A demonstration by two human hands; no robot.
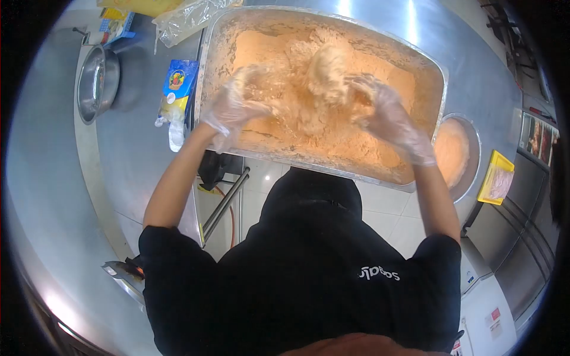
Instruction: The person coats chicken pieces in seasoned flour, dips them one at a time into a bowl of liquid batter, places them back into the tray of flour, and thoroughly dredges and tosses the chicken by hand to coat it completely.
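A large metal tray (pixel 440 98) holds orange-tinted powder (pixel 255 47). Over its middle a coated, pale clump (pixel 328 74) appears in the air between my hands, blurred by motion. My left hand (pixel 240 107), in a clear plastic glove, is above the tray's left part with its fingers spread, apart from the clump. At the right, my right hand (pixel 389 115), gloved the same way, has its fingers apart and pointing toward the clump. Powder clings to both gloves. Loose bits of powder are blurred around the clump.
Right of the tray stands a round bowl (pixel 475 142) of similar powder, with a yellow tray (pixel 497 178) beyond it. On the left are a blue and yellow packet (pixel 179 80), an empty steel bowl (pixel 98 84) and a clear plastic bag (pixel 187 22).
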